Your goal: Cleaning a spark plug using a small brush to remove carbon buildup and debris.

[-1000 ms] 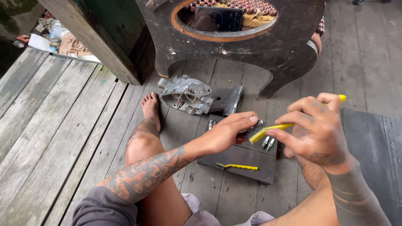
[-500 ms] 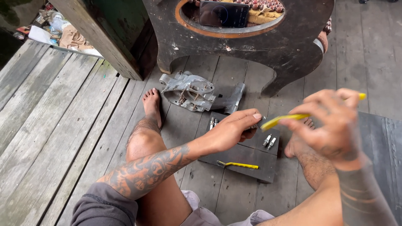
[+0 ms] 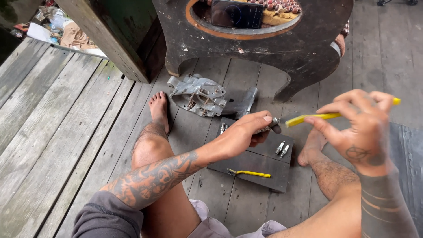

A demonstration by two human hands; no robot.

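My left hand [image 3: 246, 132] is closed around a small metal part [image 3: 275, 125] whose end sticks out past the fingers, above a dark flat board [image 3: 260, 169] on the floor. Raised at the right, my right hand [image 3: 363, 123] pinches a yellow toothbrush [image 3: 310, 118], and its head points at the metal part, almost touching it. Two small metal pieces [image 3: 281, 149] and a second yellow toothbrush [image 3: 249, 172] lie on the board. I sit with both bare legs bent around the board.
A grey metal engine casing [image 3: 198, 94] lies on the wooden plank floor beyond my left foot [image 3: 158, 108]. Behind it stands a dark carved table [image 3: 264, 48] with a phone [image 3: 238, 13] on top. A wooden post [image 3: 114, 39] and some litter are at upper left.
My right hand has risen and shifted right with the yellow toothbrush. My left hand has stayed over the board, holding the metal part.
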